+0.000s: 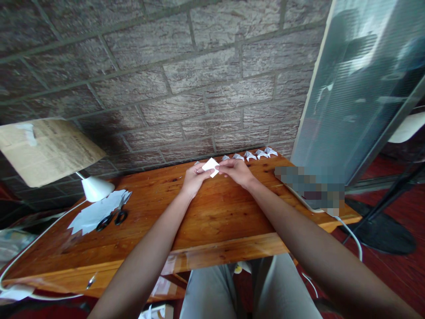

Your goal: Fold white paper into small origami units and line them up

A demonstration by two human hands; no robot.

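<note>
Both my hands meet over the far part of a wooden table (212,221). Between them is a small folded piece of white paper (211,167). My left hand (193,178) pinches its left side with curled fingers. My right hand (237,170) grips its right side, fingers closed on the paper's edge. The paper is held just above the tabletop, close to the brick wall.
Several small folded white paper shapes (253,154) line the table's far edge. At the left lie loose white paper sheets (96,212) with black scissors (112,219) on them, beside a white lamp base (96,188). A white cable (348,230) runs off the right edge.
</note>
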